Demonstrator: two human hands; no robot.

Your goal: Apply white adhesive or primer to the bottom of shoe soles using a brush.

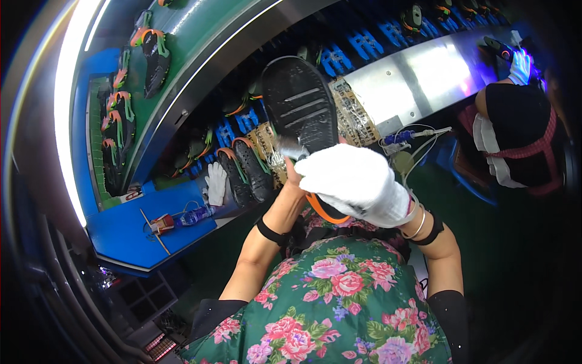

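Black clog [301, 100] sole-up between hands, likely exposing it to the brush [290, 148]. Gloved right hand [351, 182] closed on brush, over clog's near end; left hand [293, 176] beside clog, probably steadying; finger closure hidden.

At centre, the oblong rubbery clog [285, 79] has a black sole with greyish bars, its strap [327, 211] bright orange lower down. The soft-bristled brush [290, 147] shows silvery white, and the knitted fabric glove [351, 179] is plain white. Along the bottom, a floral cloth apron [300, 267] bears pink and lilac roses on deep green. At lower left, the flat tabletop [124, 233] is vivid blue
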